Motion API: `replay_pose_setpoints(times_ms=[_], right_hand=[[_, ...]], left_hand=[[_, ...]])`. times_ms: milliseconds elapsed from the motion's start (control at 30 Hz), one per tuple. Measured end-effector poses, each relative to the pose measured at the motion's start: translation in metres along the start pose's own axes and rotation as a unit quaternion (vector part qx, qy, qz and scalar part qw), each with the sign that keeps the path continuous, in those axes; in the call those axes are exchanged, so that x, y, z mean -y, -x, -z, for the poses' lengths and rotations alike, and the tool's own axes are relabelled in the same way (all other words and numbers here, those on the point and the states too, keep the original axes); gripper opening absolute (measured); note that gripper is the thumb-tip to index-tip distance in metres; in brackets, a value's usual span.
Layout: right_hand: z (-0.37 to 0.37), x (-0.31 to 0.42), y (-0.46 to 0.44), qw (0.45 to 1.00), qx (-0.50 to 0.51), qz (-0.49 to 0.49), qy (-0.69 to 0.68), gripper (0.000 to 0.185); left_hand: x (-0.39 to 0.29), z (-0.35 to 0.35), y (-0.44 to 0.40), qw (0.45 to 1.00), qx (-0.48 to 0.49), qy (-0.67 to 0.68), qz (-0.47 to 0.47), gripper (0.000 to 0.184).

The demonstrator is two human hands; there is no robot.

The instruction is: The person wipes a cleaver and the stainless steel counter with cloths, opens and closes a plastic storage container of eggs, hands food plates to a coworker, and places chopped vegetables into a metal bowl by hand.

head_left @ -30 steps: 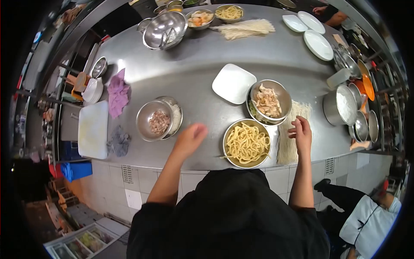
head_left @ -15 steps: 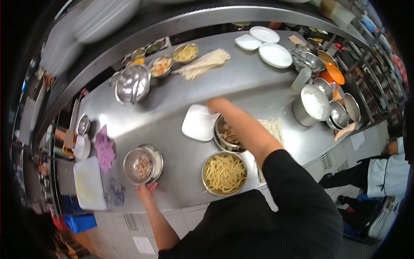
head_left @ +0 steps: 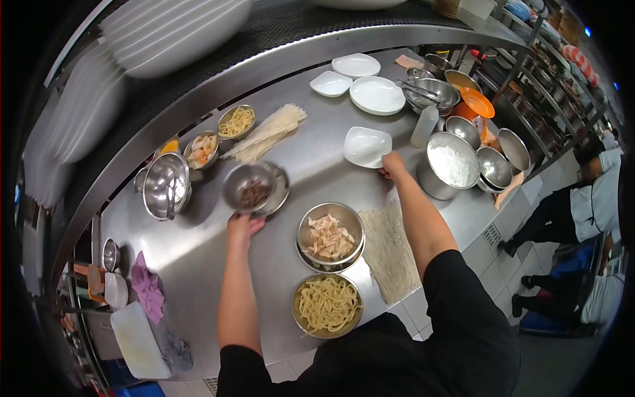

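Observation:
My left hand grips the near edge of a steel bowl holding small dark brown pieces; a second steel bowl sits partly beneath it, and both are blurred. My right hand pinches the near-right corner of an empty white square dish. Between my arms stands a steel bowl of pale shredded meat, stacked on another bowl. In front of it is a steel bowl of thick yellow noodles. Flat pale noodles lie beside my right forearm.
White plates stand at the back. On the right are a pot of white powder, a squeeze bottle and several bowls. At the left lie a purple cloth and a cutting board. Stacked plates hang overhead. Other people stand far right.
My left hand has carried the bowls away from me and rightward. The white dish has moved right, with my right hand at its corner. The bowl of shredded meat has come into view.

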State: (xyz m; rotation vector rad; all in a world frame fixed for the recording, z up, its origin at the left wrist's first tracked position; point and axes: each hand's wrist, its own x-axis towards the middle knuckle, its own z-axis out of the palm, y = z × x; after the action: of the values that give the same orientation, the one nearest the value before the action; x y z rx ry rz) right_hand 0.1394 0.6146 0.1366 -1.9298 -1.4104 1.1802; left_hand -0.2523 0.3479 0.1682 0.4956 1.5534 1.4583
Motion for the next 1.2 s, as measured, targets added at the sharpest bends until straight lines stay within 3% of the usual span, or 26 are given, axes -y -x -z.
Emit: replay_pose_setpoints(times_ms=[133,233,300,333,400,433,467,500,567,633,700,800,933,1000,1033,1100,1200], right_hand=[[0.032,-0.003,-0.016,0.998,-0.018,-0.036,-0.040,0.020],[0.038,-0.002,-0.017,0.995,-0.002,0.005,-0.096,0.024],[0.040,-0.002,-0.009,0.966,0.067,-0.007,-0.248,0.041],[0.043,-0.009,0.000,0.966,0.071,-0.019,-0.246,0.041],[0.052,-0.015,0.025,0.982,0.082,0.057,-0.161,0.055],[0.059,-0.023,0.048,0.988,0.073,0.084,-0.107,0.054],[0.062,-0.054,0.051,0.982,0.010,0.185,0.025,0.051],[0.073,-0.056,0.094,0.973,-0.004,0.227,0.050,0.044],[0.085,-0.065,0.171,0.935,-0.051,0.336,0.103,0.038],[0.086,-0.086,0.225,0.899,-0.036,0.405,0.165,0.045],[0.075,-0.097,0.272,0.902,0.042,0.386,0.188,0.058],[0.046,-0.110,0.303,0.891,0.031,0.384,0.241,0.067],[0.017,-0.124,0.301,0.863,0.018,0.401,0.305,0.073],[0.010,-0.120,0.301,0.854,0.026,0.409,0.321,0.073],[0.006,-0.116,0.300,0.849,0.038,0.407,0.336,0.073],[0.001,-0.116,0.295,0.840,0.040,0.425,0.336,0.072],[-0.011,-0.109,0.287,0.826,0.053,0.456,0.329,0.071]], left_hand=[[-0.002,-0.104,-0.080,0.999,0.037,0.022,0.009,0.025],[0.000,-0.163,-0.113,0.996,0.075,0.045,-0.001,0.021],[-0.001,-0.191,-0.122,0.995,0.094,0.040,-0.017,0.023],[0.001,-0.196,-0.122,0.993,0.111,0.037,-0.033,0.025],[-0.007,-0.192,-0.112,0.990,0.118,-0.065,-0.030,0.031],[-0.014,-0.184,-0.105,0.986,0.109,-0.125,-0.035,0.033],[-0.018,-0.169,-0.092,0.977,0.099,-0.184,-0.035,0.035],[-0.022,-0.149,-0.066,0.979,0.085,-0.186,-0.011,0.035],[-0.033,-0.109,-0.014,0.937,0.112,-0.310,-0.114,0.039],[-0.014,-0.055,0.045,0.888,0.176,-0.373,-0.205,0.042],[-0.020,-0.041,0.131,0.876,0.269,-0.392,-0.085,0.050],[-0.019,-0.052,0.206,0.845,0.245,-0.470,-0.072,0.058],[0.004,-0.061,0.210,0.812,0.221,-0.519,-0.151,0.062],[0.019,-0.062,0.201,0.792,0.188,-0.534,-0.228,0.055],[0.029,-0.060,0.195,0.795,0.170,-0.534,-0.232,0.055],[0.040,-0.055,0.188,0.810,0.229,-0.496,-0.212,0.046],[0.041,-0.044,0.198,0.837,0.176,-0.479,-0.196,0.041]])
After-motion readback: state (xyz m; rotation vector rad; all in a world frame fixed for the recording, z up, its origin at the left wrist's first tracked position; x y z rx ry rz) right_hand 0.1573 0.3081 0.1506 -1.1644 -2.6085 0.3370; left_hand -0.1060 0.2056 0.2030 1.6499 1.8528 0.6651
